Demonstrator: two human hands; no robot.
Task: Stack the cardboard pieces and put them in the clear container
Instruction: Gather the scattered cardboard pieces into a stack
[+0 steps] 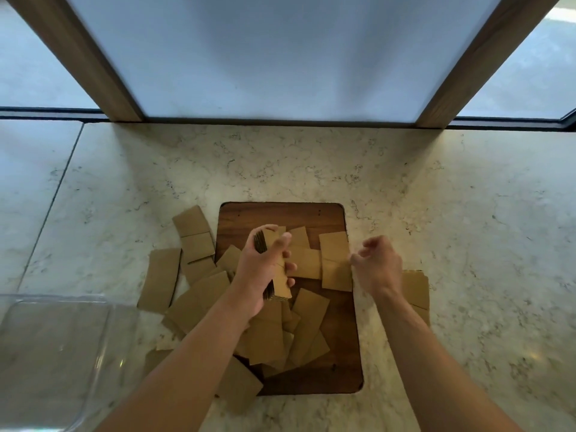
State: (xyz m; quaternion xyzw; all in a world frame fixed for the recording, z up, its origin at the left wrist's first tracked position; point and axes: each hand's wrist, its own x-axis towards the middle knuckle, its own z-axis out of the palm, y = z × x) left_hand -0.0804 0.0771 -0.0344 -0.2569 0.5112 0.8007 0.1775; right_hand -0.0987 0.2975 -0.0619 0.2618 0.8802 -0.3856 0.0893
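My left hand (260,269) grips a stack of cardboard pieces (279,275), held on edge above the wooden board (339,347). Several loose brown cardboard pieces (311,332) lie scattered over the board and on the counter to its left. My right hand (377,266) hovers at the board's right edge with its fingers loosely curled and nothing in it, just beside a flat piece (335,263). The clear container (56,353) stands at the lower left, partly cut off by the frame edge.
The work surface is a pale marble counter (467,229). A window with wooden frame posts (103,67) rises behind it. More cardboard (416,288) lies right of the board, partly hidden by my right wrist.
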